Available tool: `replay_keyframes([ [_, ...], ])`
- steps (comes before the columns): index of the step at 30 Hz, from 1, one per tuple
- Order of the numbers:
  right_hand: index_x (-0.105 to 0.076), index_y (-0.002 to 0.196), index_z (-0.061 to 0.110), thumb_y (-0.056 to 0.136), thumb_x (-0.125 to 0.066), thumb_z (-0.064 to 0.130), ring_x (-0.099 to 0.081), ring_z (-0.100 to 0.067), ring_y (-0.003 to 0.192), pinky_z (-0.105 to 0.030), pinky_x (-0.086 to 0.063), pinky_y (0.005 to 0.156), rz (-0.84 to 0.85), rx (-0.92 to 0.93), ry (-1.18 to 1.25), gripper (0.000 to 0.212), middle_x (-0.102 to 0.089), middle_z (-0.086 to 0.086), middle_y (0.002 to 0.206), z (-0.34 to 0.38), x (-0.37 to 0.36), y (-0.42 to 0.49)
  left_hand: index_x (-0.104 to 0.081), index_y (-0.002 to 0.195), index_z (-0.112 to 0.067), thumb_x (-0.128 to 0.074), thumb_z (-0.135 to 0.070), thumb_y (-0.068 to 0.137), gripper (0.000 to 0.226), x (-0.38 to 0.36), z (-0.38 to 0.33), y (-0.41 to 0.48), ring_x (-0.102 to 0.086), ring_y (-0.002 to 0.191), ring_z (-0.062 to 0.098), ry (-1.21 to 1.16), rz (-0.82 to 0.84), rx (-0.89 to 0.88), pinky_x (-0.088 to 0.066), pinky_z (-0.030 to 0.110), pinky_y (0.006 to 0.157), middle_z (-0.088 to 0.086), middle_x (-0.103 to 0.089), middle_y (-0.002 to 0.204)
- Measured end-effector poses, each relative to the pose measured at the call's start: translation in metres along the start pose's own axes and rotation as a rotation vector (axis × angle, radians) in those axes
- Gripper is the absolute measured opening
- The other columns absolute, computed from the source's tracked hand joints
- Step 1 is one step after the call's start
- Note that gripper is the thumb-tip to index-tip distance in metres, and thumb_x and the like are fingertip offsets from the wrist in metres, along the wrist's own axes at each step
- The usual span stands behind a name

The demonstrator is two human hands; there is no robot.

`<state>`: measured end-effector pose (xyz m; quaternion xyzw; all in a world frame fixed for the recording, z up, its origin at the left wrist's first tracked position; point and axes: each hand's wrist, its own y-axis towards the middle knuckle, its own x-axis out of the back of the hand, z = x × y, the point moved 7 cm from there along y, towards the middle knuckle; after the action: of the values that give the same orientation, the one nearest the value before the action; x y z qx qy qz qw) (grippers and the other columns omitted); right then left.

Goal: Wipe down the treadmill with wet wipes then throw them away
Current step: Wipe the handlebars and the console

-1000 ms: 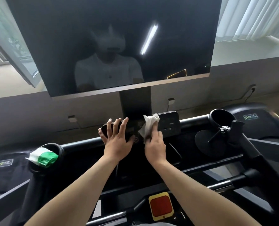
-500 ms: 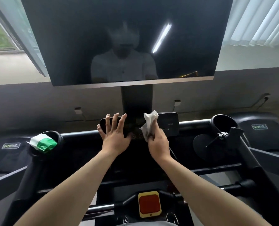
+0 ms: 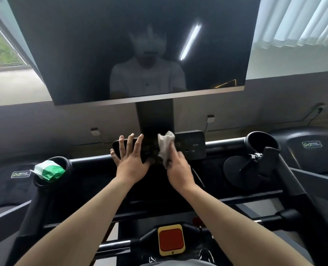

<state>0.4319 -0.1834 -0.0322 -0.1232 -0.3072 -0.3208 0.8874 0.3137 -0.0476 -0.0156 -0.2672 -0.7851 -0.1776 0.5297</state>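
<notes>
I face the black treadmill's control panel (image 3: 194, 145), under its big dark screen (image 3: 140, 50). My right hand (image 3: 178, 170) grips a crumpled white wet wipe (image 3: 165, 146) and holds it against the middle of the panel. My left hand (image 3: 129, 160) rests flat on the panel's left part with fingers spread and straight. A green and white wet wipe pack (image 3: 49, 170) sticks out of the left cup holder (image 3: 67, 164).
An empty right cup holder (image 3: 261, 144) and a round black holder (image 3: 236, 170) sit on the right. A red and yellow stop button (image 3: 171, 239) lies low at centre. Neighbouring treadmills (image 3: 311, 144) flank both sides. The wall stands close behind.
The wipe in my right hand has slid slightly left across the panel toward my left hand. My head has tilted up a little; the left hand stays in place.
</notes>
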Motion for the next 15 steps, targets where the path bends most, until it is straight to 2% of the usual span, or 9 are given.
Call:
replay_keyframes([
  [2, -0.004, 0.158, 0.047, 0.101, -0.046, 0.017, -0.059, -0.034, 0.097, -0.040, -0.045, 0.084, -0.075, -0.060, 0.009, 0.077, -0.050, -0.003, 0.119, -0.017, 0.019, 0.000, -0.005, 0.159, -0.041, -0.062, -0.054, 0.090, 0.091, 0.001, -0.002, 0.000, 0.025, 0.152, 0.024, 0.028, 0.005, -0.005, 0.012, 0.062, 0.118, -0.006, 0.007, 0.168],
  [4, 0.000, 0.157, 0.048, 0.103, -0.043, 0.020, -0.056, -0.030, 0.086, -0.037, -0.041, 0.079, -0.121, -0.120, 0.025, 0.075, -0.046, 0.000, 0.113, -0.028, 0.030, -0.002, -0.004, 0.160, -0.038, -0.061, -0.054, 0.091, 0.091, 0.002, -0.005, 0.001, 0.024, 0.152, 0.028, 0.061, 0.010, -0.005, 0.012, 0.059, 0.119, -0.001, 0.007, 0.168],
  [6, 0.007, 0.157, 0.042, 0.105, -0.040, 0.020, -0.059, -0.033, 0.083, -0.045, -0.048, 0.078, -0.121, -0.117, -0.069, 0.073, -0.047, -0.003, 0.115, -0.023, 0.029, -0.002, -0.008, 0.160, -0.036, -0.061, -0.052, 0.092, 0.087, 0.004, -0.008, 0.002, 0.022, 0.152, 0.031, 0.051, 0.008, -0.003, 0.010, 0.057, 0.120, 0.002, 0.004, 0.169],
  [9, 0.015, 0.158, 0.035, 0.104, -0.039, 0.020, -0.065, -0.043, 0.086, -0.052, -0.053, 0.076, 0.021, 0.027, -0.295, 0.077, -0.049, -0.009, 0.125, 0.001, 0.002, -0.002, -0.017, 0.159, -0.037, -0.062, -0.042, 0.093, 0.080, 0.004, -0.022, 0.003, 0.014, 0.155, 0.027, -0.016, 0.001, -0.066, 0.008, 0.056, 0.121, -0.003, -0.006, 0.169],
  [11, 0.011, 0.159, 0.037, 0.104, -0.040, 0.023, -0.066, -0.041, 0.087, -0.049, -0.053, 0.072, 0.128, 0.102, -0.351, 0.076, -0.049, -0.007, 0.128, 0.015, -0.016, -0.005, -0.020, 0.159, -0.036, -0.059, -0.035, 0.094, 0.076, 0.000, -0.034, 0.001, 0.010, 0.155, 0.024, -0.032, 0.005, -0.117, 0.008, 0.055, 0.122, -0.008, -0.010, 0.169],
  [15, 0.010, 0.159, 0.034, 0.102, -0.041, 0.021, -0.066, -0.037, 0.090, -0.042, -0.044, 0.064, 0.151, 0.124, -0.452, 0.078, -0.047, -0.007, 0.130, 0.018, -0.019, -0.004, -0.020, 0.159, -0.036, -0.054, -0.030, 0.096, 0.073, -0.004, -0.037, -0.001, 0.012, 0.155, 0.022, -0.055, -0.015, -0.098, 0.010, 0.052, 0.123, -0.011, -0.010, 0.169],
])
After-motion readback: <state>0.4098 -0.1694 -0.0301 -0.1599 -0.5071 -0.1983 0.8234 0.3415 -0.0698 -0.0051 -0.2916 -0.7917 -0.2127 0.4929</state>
